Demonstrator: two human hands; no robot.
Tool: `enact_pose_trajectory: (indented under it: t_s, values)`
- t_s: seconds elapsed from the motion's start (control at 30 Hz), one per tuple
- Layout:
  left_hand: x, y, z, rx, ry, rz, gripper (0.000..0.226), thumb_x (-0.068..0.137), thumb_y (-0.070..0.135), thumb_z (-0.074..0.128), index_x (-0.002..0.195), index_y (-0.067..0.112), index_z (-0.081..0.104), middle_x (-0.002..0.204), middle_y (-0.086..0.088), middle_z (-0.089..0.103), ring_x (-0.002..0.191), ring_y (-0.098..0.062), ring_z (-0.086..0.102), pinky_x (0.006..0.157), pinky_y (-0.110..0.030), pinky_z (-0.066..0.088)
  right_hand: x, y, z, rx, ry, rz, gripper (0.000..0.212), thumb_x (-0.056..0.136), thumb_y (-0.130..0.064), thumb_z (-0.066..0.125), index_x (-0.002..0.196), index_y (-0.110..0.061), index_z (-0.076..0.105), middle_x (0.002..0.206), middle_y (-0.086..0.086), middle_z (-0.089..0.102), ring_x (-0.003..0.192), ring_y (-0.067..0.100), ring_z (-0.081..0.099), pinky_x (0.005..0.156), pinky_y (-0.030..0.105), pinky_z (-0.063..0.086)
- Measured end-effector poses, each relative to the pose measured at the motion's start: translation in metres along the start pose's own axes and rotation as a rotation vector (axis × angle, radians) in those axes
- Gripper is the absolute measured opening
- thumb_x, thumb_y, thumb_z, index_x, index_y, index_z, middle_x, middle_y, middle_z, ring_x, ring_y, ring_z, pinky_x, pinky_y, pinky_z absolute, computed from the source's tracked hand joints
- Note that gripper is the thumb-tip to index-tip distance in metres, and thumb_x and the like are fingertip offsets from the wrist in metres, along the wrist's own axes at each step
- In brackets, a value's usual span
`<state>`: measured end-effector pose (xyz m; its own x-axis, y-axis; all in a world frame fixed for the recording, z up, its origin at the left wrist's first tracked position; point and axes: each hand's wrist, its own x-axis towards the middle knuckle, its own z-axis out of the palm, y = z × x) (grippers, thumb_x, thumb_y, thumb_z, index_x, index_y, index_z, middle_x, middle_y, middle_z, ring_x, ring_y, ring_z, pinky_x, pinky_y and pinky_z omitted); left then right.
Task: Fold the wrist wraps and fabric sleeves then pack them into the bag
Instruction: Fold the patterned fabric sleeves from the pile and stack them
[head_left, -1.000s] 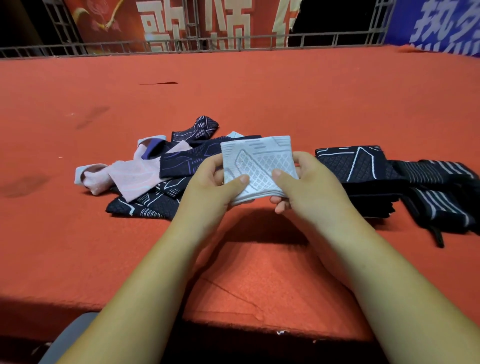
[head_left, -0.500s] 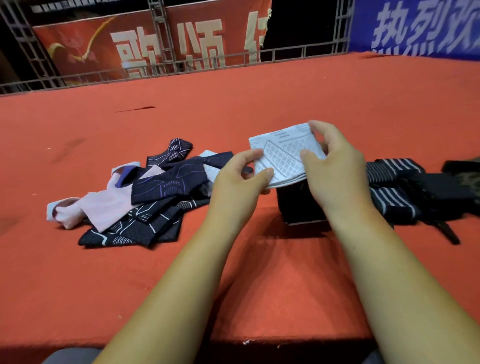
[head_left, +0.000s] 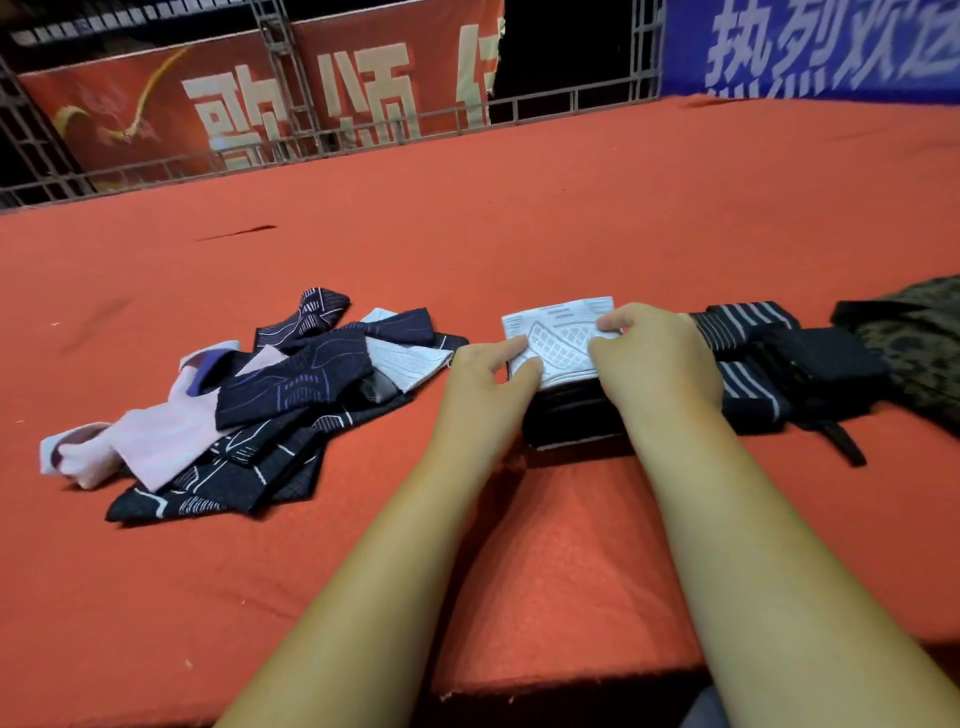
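Your left hand and right hand pinch the folded white sleeve on top of the dark stack. If you release unevenly, it may unfold or slide off.

Folded white sleeve atop dark folded stack, unfolded sleeves heaped left

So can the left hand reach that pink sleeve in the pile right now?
Probably yes: the pink sleeve lies mostly uncovered at the left of the pile. But the left hand must first release the white sleeve.
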<state>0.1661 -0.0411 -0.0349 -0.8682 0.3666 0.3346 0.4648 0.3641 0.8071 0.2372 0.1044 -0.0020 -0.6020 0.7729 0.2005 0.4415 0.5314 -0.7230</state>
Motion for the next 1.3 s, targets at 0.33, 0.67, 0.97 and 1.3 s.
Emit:
enact_pose_trajectory:
  t_s: [0.33,0.67,0.97,1.3]
  values:
    - [-0.012,0.003,-0.028,-0.148,-0.006,-0.065,0.032,0.097,0.048,0.064,0.127,0.039,0.071,0.123,0.017,0.067,0.111,-0.01,0.07,0.102,-0.052,0.058,-0.023,-0.03,-0.021,0.165,0.233,-0.14,0.021,0.096,-0.04,0.056,0.104,-0.035,0.075,0.108,-0.002,0.06,0.084,0.027,0.06,0.074,0.037,0.047]
    - [-0.007,-0.037,-0.093,0.066,0.246,-0.098,0.027,0.096,0.015,0.058,0.11,0.026,0.079,0.106,0.012,0.075,0.098,-0.007,0.067,0.087,-0.029,0.05,-0.056,-0.066,0.038,0.388,-0.089,-0.374,0.016,0.095,-0.02,0.062,0.091,-0.023,0.077,0.095,-0.008,0.075,0.095,0.013,0.067,0.091,0.033,0.052]
    - [0.005,-0.129,-0.125,0.656,0.019,-0.137,0.049,0.098,0.019,0.063,0.146,0.013,0.066,0.168,-0.013,0.038,0.156,-0.033,0.033,0.129,-0.041,0.025,-0.073,-0.076,0.071,0.375,-0.287,-0.386,0.018,0.098,-0.021,0.06,0.097,-0.025,0.077,0.093,-0.011,0.075,0.089,0.01,0.066,0.082,0.029,0.05]
    - [-0.004,-0.109,-0.142,0.441,0.268,-0.005,0.05,0.1,0.021,0.053,0.149,0.017,0.062,0.158,0.003,0.057,0.143,-0.022,0.052,0.118,-0.04,0.041,-0.084,-0.072,0.096,0.317,-0.46,-0.317,0.02,0.097,-0.028,0.061,0.112,-0.032,0.074,0.104,-0.016,0.076,0.095,0.004,0.069,0.087,0.029,0.051]
